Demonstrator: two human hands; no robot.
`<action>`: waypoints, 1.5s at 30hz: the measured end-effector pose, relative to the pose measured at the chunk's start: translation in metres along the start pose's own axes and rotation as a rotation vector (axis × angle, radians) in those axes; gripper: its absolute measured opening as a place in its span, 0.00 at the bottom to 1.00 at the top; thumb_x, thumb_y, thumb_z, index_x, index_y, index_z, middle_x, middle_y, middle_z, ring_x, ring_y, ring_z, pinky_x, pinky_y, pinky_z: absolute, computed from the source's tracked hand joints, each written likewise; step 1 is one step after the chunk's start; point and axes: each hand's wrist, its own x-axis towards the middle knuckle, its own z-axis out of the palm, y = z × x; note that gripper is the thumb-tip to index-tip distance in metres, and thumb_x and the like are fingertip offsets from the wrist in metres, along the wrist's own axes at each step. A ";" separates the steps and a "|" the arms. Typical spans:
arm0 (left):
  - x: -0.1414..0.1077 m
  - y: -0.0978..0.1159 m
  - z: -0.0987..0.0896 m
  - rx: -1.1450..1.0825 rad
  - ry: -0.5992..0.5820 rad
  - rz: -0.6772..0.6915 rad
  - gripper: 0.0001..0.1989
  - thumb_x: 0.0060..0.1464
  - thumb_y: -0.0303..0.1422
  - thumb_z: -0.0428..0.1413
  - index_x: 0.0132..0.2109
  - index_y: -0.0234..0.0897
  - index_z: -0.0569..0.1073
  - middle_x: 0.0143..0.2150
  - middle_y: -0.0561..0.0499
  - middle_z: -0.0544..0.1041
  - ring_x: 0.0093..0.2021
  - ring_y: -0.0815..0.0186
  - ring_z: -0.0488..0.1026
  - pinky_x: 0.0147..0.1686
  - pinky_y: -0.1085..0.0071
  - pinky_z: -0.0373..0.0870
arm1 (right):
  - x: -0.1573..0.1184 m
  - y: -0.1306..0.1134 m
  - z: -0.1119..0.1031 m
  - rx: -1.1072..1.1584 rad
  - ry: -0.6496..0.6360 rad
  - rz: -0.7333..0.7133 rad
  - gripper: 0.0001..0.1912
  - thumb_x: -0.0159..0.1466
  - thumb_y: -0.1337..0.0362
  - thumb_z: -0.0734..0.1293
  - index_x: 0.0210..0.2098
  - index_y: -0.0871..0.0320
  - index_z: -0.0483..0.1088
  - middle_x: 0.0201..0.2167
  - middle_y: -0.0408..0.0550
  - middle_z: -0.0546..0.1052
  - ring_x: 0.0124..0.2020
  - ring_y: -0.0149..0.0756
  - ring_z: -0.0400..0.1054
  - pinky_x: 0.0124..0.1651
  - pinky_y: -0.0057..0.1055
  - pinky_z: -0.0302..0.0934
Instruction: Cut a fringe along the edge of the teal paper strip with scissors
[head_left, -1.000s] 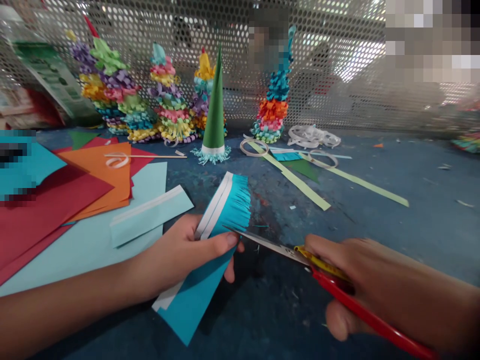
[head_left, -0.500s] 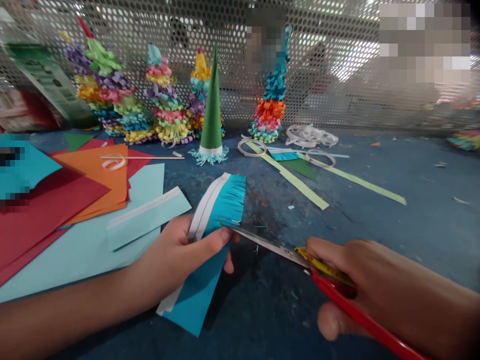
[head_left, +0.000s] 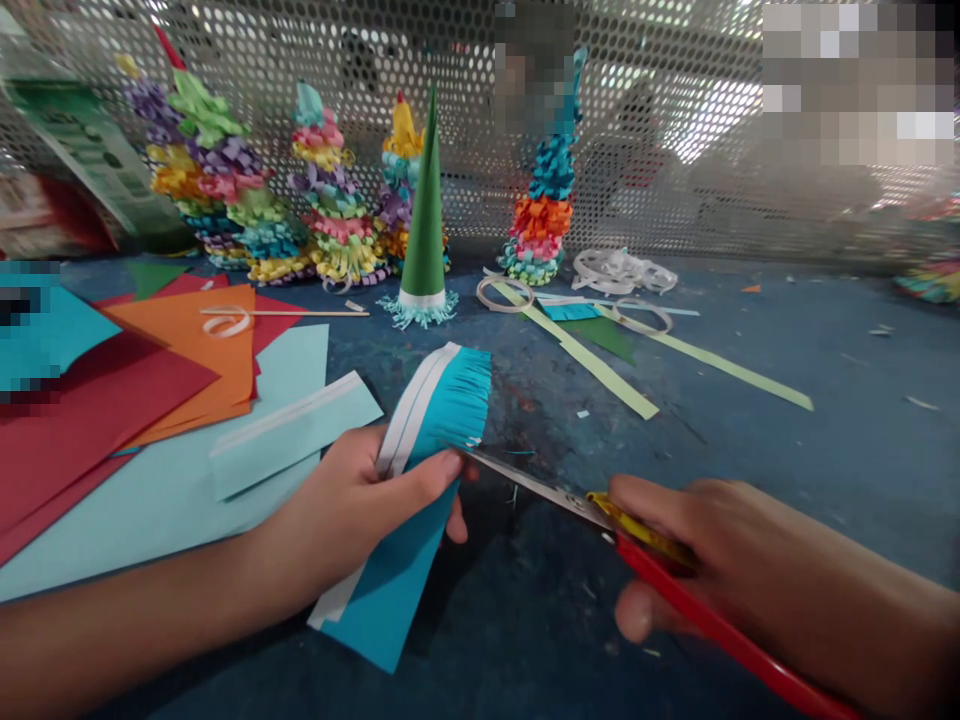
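A blue paper strip (head_left: 405, 590) with a white taped edge and a fringed upper right side is pinched in my left hand (head_left: 382, 490), the thumb lying across its front. My right hand (head_left: 727, 550) grips scissors (head_left: 547, 490) with red and yellow handles. The blade tips reach the strip's right edge beside my left thumb, just below the cut fringe. Beyond the strip stands a green paper cone (head_left: 425, 230) with a pale blue fringe round its base. A light blue strip (head_left: 300, 430) with a white edge lies left of my left hand.
Red (head_left: 97, 410), orange (head_left: 202, 360) and light blue sheets (head_left: 187, 500) cover the table's left. Several decorated cones (head_left: 337, 220) stand along a perforated metal panel (head_left: 675, 60). Pale green strips (head_left: 600, 370) and white tape rolls (head_left: 622, 272) lie behind. A green bottle (head_left: 82, 150) leans at back left.
The scissors' blades have closed at the strip's edge, and my right hand has moved slightly left with its thumb nearer the fingers. My left hand stays almost in place.
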 end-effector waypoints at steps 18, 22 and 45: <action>-0.002 0.013 0.001 -0.267 -0.182 -0.173 0.12 0.53 0.41 0.72 0.32 0.37 0.84 0.21 0.52 0.83 0.24 0.68 0.73 0.26 0.77 0.69 | 0.005 -0.001 -0.012 0.030 -0.069 -0.012 0.09 0.67 0.61 0.71 0.32 0.49 0.67 0.26 0.35 0.87 0.20 0.35 0.73 0.24 0.26 0.57; -0.001 0.011 0.000 -0.267 -0.216 -0.185 0.11 0.51 0.40 0.72 0.34 0.37 0.84 0.22 0.52 0.83 0.23 0.68 0.71 0.25 0.76 0.67 | 0.010 0.002 -0.009 -0.070 -0.066 -0.032 0.07 0.70 0.58 0.67 0.35 0.49 0.66 0.30 0.42 0.88 0.21 0.37 0.74 0.23 0.27 0.55; 0.003 0.005 -0.002 -0.296 -0.312 -0.146 0.14 0.57 0.45 0.69 0.36 0.39 0.84 0.25 0.53 0.85 0.27 0.68 0.75 0.29 0.77 0.71 | 0.010 0.004 -0.008 -0.070 0.089 -0.086 0.13 0.65 0.57 0.74 0.29 0.50 0.69 0.24 0.36 0.84 0.19 0.34 0.70 0.23 0.28 0.51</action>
